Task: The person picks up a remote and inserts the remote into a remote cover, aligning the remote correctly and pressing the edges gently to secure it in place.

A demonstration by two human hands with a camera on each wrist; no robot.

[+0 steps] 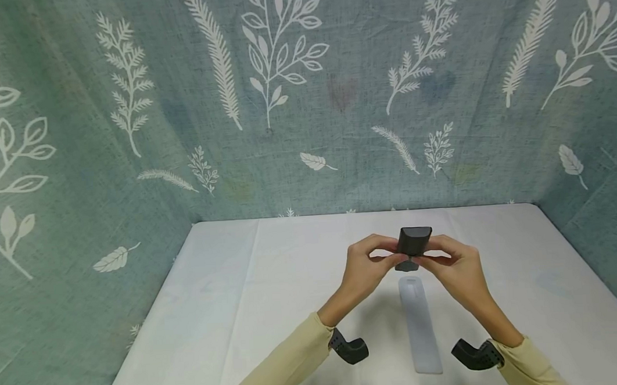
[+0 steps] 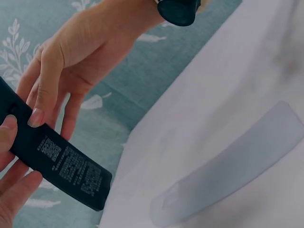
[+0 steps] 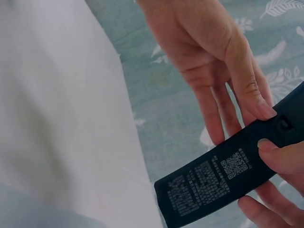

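A black remote control (image 1: pixel 414 241) is held up over the table between both hands. My left hand (image 1: pixel 366 268) pinches its left edge with thumb and fingers, and my right hand (image 1: pixel 458 269) does the same on the right edge. In the left wrist view the back of the remote control (image 2: pixel 71 164) shows a printed label and a square code. The thumbs lie on that back, close to a small latch notch (image 3: pixel 285 124) seen in the right wrist view. Below the hands, a translucent, long, narrow sleeve (image 1: pixel 420 326) lies flat on the table.
The white-covered table (image 1: pixel 232 336) stretches out on both sides of the arms. Green-blue fabric with white leaf prints (image 1: pixel 337 144) hangs behind the table and at both sides. A black wrist device (image 1: pixel 350 348) sits on the left wrist, another (image 1: pixel 476 355) on the right.
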